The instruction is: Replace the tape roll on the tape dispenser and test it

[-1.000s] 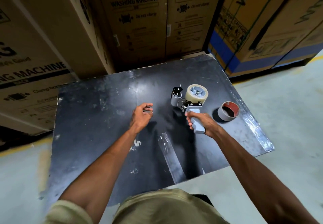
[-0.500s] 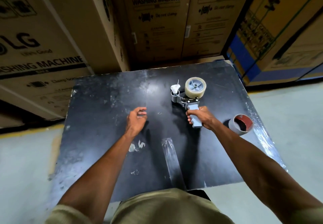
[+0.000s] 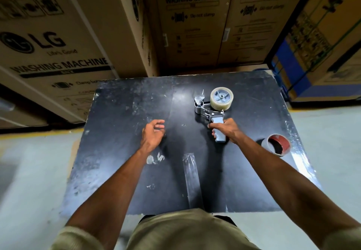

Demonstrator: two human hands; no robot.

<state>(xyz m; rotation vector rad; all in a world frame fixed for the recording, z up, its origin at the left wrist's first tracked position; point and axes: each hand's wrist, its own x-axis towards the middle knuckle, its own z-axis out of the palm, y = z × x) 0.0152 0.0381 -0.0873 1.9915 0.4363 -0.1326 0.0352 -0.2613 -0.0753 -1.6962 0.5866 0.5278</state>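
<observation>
A grey tape dispenser (image 3: 212, 113) lies on the black table (image 3: 121, 152), its metal head pointing left. A full roll of clear tape (image 3: 221, 99) sits on its hub. My right hand (image 3: 226, 130) grips the dispenser's grey handle. To the left, my left hand (image 3: 153, 134) hovers just over the table with fingers loosely curled and nothing in it. An empty tape core (image 3: 276, 144), grey outside and red inside, lies at the table's right edge. A strip of clear tape (image 3: 190, 175) is stuck on the table in front of me.
Tall cardboard washing-machine boxes (image 3: 195, 25) stand close behind the table, and another box (image 3: 48, 44) stands to the left. A blue-banded box (image 3: 322, 44) stands at the back right. Grey floor (image 3: 29, 171) lies on both sides of the table.
The view shifted, so the table sits more centred. My right hand keeps hold of the dispenser handle. My left hand stays open near the same spot.
</observation>
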